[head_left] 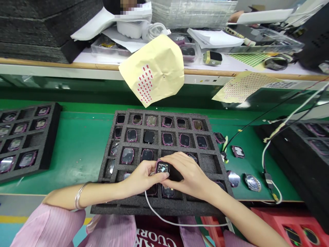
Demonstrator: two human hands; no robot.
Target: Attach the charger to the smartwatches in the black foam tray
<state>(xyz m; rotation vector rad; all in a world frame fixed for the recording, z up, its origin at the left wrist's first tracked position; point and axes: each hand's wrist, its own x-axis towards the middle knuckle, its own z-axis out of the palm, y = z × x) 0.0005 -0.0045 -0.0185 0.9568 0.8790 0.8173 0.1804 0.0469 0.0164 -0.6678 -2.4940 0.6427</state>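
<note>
Over the middle of a black foam tray (102, 208), a smartwatch (162, 167) with a purple case and lit screen is held between both hands. My left hand (144, 176) pinches it from the left side, thumb at its lower edge. From the right, my right hand (187, 175) has its fingers closed around the watch's top and lower right edges. A white cable (164, 221) runs from under my left hand, loops below and goes off to the right. Several purple-framed watches, such as one dark-screened watch (168, 139), sit in the tray's compartments. My hands hide some of them.
Another foam tray (48, 147) with watches lies left; more black foam trays (290, 161) stand right. Loose on the green bench are a small watch face (238, 151) and a round shiny part (252, 182). A yellow sticker sheet (156, 72) hangs from the shelf. Red holders (293, 219) sit lower right.
</note>
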